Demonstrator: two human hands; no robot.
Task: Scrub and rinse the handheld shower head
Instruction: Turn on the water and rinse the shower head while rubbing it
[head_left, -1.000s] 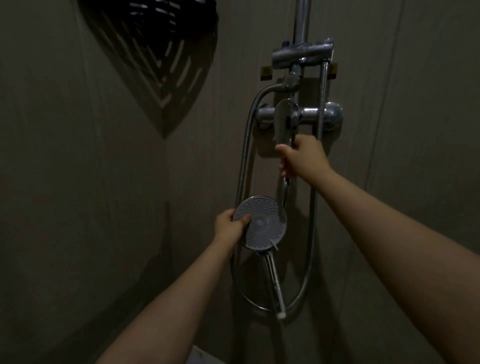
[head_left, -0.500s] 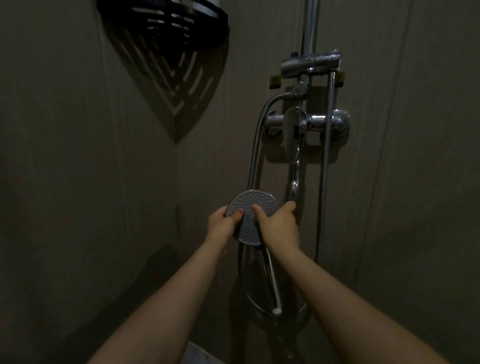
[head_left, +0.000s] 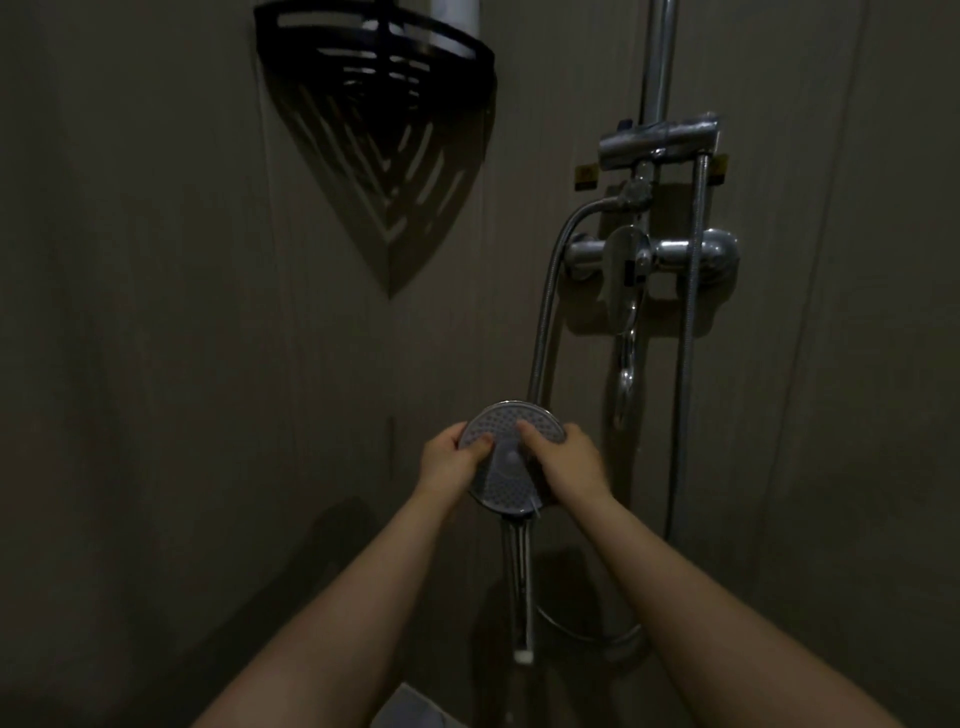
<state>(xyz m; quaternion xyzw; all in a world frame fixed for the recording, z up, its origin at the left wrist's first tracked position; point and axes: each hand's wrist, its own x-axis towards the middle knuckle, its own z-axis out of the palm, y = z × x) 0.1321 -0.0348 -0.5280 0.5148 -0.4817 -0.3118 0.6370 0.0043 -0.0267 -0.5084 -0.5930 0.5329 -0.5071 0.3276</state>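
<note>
The round chrome shower head (head_left: 506, 462) faces me in the middle of the dim stall, its grey nozzle face turned up and its handle (head_left: 517, 582) hanging straight down. My left hand (head_left: 451, 460) grips its left rim with the thumb on the face. My right hand (head_left: 569, 462) holds the right rim, and its thumb presses on the nozzle face near the top. A metal hose (head_left: 543, 322) runs from behind the head up to the valve.
The chrome mixer valve with its lever (head_left: 631, 270) is mounted on the wall above right, on a vertical riser pipe (head_left: 657, 62). A second hose (head_left: 688, 364) hangs at the right. A black corner shelf (head_left: 374, 67) sits high in the left corner.
My right hand left the mixer lever, came down and took hold of the shower head's right side. Its thumb now rests on the nozzle face. The left hand kept its grip.
</note>
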